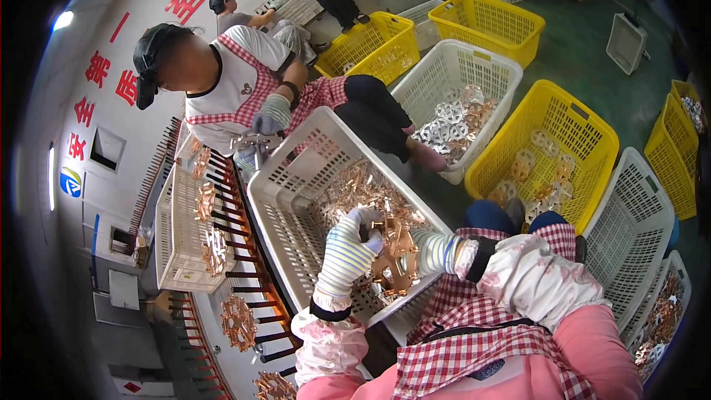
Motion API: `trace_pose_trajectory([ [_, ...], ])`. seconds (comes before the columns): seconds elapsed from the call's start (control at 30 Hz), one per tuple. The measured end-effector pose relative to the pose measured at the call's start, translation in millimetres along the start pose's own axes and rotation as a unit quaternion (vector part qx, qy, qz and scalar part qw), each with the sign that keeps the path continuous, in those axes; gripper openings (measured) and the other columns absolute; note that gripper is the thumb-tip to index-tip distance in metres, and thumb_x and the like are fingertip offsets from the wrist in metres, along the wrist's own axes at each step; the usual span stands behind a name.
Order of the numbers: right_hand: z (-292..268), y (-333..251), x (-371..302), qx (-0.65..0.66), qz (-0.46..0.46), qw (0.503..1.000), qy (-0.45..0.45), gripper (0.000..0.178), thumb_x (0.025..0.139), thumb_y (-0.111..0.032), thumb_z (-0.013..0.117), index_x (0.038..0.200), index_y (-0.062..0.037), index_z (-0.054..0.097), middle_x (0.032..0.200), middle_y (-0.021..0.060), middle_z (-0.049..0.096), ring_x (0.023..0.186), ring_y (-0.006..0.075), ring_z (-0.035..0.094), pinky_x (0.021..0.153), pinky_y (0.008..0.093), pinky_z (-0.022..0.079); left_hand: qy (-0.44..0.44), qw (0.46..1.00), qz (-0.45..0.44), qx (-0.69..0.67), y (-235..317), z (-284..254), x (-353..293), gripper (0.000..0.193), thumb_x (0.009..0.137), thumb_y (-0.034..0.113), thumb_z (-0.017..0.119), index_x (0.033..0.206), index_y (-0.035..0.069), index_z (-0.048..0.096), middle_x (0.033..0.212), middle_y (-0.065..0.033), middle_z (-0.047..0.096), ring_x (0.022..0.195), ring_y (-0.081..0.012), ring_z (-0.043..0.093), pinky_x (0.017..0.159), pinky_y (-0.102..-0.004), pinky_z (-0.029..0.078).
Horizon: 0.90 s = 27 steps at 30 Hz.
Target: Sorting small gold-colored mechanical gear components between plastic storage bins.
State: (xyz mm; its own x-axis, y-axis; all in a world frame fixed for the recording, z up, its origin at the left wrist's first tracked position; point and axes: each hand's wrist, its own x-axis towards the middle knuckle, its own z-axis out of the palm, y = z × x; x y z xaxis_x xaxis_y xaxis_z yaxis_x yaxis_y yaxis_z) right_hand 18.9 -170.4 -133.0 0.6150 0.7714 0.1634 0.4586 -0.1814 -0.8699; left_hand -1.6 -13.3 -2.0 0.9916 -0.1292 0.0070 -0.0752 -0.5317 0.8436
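My left hand, in a striped knit glove, is over the near part of a white plastic basket. Its thumb and fingers are curled together; anything small in them is hidden. Close on its right, my right hand, gloved alike, grips the edge of a copper-coloured metal plate with cut-outs. Only part of the plate shows between the hands. Beneath and beyond them, many small copper-coloured metal pieces lie heaped in the basket.
A black-pronged rack runs along the left, with stacks of openwork plates. Across the basket a co-worker handles metal parts. At right stand a yellow basket and a white basket holding metal plates.
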Motion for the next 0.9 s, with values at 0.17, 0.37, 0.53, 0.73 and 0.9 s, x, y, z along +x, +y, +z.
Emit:
trace_pose_trajectory([
  [0.17,-15.8,-53.2,-2.9,-0.207,0.019,0.974,0.092,0.025,0.061,-0.014,0.071,0.081,0.0001,0.063,0.069,0.02,0.062,0.069,0.0394,0.062,0.062,0.0444,0.051,0.039,0.984,-0.077,-0.153,-26.1,-6.2,-1.8,0.013,0.076,-0.002,0.061,0.076,0.007,0.051,0.065,0.0046,0.049,0.055,-0.0034,0.042,0.05,-0.0196,0.038],
  [0.37,-9.2,-29.9,-2.2,-0.204,0.003,0.978,0.034,0.022,0.063,-0.016,0.071,0.08,-0.003,0.065,0.071,0.0175,0.064,0.07,0.0366,0.063,0.065,0.043,0.051,0.179,0.976,0.084,-0.088,-26.5,-13.5,-0.9,0.025,0.073,-0.006,0.06,0.064,0.01,0.043,0.058,0.0055,0.041,0.054,-0.0026,0.035,0.047,-0.0205,0.032],
  [0.53,11.9,6.0,15.0,-0.36,-0.097,0.921,-0.114,0.012,0.068,-0.015,0.066,0.076,-0.0061,0.068,0.074,0.0148,0.066,0.071,0.0329,0.064,0.067,0.0418,0.052,0.167,0.98,0.105,-0.004,-31.8,-13.0,6.9,0.01,0.078,0.003,0.067,0.085,0.005,0.06,0.075,0.0026,0.052,0.067,-0.0071,0.047,0.062,-0.0216,0.041],
  [0.73,-13.0,-43.4,-5.2,-0.23,0.018,0.973,0.021,0.017,0.065,-0.018,0.068,0.071,-0.0019,0.065,0.069,0.0162,0.064,0.067,0.0349,0.064,0.062,0.0419,0.052,-0.012,0.988,-0.06,-0.145,-4.6,3.4,-3.9,0.013,0.085,0.006,0.063,0.097,0.002,0.059,0.078,0.0037,0.056,0.067,-0.0037,0.049,0.06,-0.0183,0.042],
  [0.9,14.8,18.0,4.9,-0.14,-0.127,0.981,0.037,0.023,0.066,-0.02,0.069,0.082,-0.0035,0.067,0.072,0.0145,0.065,0.071,0.0356,0.063,0.065,0.0418,0.051,0.006,0.997,0.066,-0.035,0.4,2.5,1.8,0.004,0.08,0.001,0.059,0.083,0.004,0.057,0.07,0.0019,0.054,0.062,-0.0038,0.048,0.056,-0.0201,0.042],
])
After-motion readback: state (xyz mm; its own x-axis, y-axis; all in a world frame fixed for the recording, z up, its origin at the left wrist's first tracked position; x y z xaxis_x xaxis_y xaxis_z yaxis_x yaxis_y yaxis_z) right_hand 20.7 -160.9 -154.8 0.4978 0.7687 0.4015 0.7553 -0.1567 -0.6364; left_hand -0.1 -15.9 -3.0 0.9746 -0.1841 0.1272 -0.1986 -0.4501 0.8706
